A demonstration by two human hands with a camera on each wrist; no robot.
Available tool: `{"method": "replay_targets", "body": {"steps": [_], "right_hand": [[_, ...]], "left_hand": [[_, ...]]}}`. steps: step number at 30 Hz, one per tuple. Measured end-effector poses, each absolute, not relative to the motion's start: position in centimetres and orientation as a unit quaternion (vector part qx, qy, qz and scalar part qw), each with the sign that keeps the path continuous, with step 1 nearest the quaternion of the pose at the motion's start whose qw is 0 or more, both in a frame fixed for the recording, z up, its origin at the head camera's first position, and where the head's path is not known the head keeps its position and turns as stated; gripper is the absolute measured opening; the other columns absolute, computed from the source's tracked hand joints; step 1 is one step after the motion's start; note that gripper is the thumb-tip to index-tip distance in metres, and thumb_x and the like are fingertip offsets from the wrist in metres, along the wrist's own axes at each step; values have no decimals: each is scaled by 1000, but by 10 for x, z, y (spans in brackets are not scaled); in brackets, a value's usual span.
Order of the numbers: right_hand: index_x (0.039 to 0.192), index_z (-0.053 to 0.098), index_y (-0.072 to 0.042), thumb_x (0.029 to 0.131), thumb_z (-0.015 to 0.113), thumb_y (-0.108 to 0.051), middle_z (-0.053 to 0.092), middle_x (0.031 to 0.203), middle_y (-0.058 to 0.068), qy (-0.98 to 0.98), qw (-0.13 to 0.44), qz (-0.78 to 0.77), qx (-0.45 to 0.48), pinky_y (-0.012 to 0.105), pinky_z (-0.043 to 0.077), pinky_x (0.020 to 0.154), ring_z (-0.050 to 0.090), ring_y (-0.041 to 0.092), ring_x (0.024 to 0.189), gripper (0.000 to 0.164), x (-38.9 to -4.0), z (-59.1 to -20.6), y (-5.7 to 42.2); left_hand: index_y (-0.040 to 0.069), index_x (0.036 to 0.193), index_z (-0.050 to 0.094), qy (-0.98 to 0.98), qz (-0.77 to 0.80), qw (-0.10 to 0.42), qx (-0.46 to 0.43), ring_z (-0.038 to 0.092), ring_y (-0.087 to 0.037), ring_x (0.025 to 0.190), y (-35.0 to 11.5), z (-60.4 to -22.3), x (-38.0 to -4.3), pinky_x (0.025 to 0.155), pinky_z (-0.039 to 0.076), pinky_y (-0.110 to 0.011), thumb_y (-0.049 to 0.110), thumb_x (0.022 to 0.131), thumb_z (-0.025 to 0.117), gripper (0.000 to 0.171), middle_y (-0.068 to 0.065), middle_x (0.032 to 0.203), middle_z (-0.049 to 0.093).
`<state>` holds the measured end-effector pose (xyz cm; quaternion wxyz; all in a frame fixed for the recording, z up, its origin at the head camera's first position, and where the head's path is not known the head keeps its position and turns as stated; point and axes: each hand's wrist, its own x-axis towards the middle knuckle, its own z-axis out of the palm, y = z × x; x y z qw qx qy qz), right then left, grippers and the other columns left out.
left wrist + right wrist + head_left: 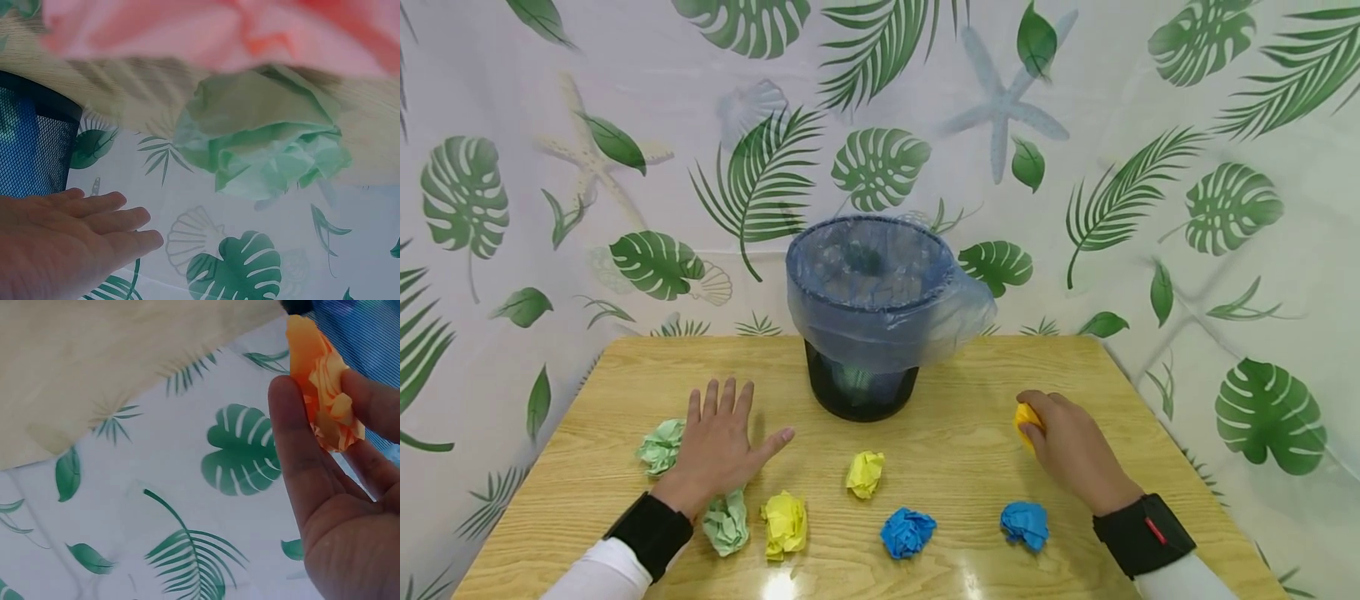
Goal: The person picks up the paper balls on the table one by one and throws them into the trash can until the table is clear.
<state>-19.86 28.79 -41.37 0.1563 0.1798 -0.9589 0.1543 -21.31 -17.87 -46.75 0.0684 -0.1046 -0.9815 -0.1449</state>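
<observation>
Right hand: grip pinches the orange ball between thumb and fingers.
Orange ball: 4 o'clock from the bin.
Left hand: grip wide, fingers straight and spread, beside the green balls, 8 o'clock from the bin.
Bin: 12 o'clock on the desk.
Yellow balls: 6 and 7 o'clock from it.

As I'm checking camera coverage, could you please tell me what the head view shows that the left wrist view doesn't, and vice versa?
Only head: the right hand holding orange paper, blue paper balls and yellow paper balls. Only left wrist: pink paper, close up. Both: the left hand, light green paper and the bin.
</observation>
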Motion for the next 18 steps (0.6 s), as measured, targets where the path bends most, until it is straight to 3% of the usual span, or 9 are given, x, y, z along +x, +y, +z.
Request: {"method": "replay_targets", "body": {"steps": [5, 10, 14, 18], "right_hand": [[128, 63, 5, 91, 76, 0, 68, 108, 25, -941, 214, 168, 203, 51, 61, 74, 67, 37, 89, 40, -207, -392, 275], [130, 62, 6, 89, 78, 2, 68, 108, 22, -916, 273, 179, 232, 44, 58, 67, 64, 31, 81, 44, -217, -363, 262], [131, 62, 6, 89, 78, 3, 67, 105, 20, -905, 294, 188, 242, 40, 54, 65, 59, 27, 78, 45, -225, -343, 251], [132, 61, 7, 90, 77, 2, 66, 109, 23, -895, 309, 207, 248, 43, 59, 69, 63, 31, 83, 45, -232, -324, 240]], "left_hand": [[-2, 159, 31, -982, -139, 70, -105, 14, -55, 151, -179, -468, -212, 122, 2, -68, 79, 95, 44, 104, -34, 162, 24], [-2, 159, 31, -982, -137, 71, -108, 14, -56, 150, -178, -468, -211, 122, 2, -68, 79, 95, 43, 104, -34, 162, 24], [-2, 160, 31, -982, -139, 67, -109, 13, -55, 151, -178, -468, -210, 122, 1, -68, 79, 95, 42, 105, -34, 162, 23], [-2, 159, 31, -983, -135, 67, -109, 13, -55, 151, -177, -467, -210, 122, 2, -68, 80, 95, 42, 105, -34, 162, 23]]}}
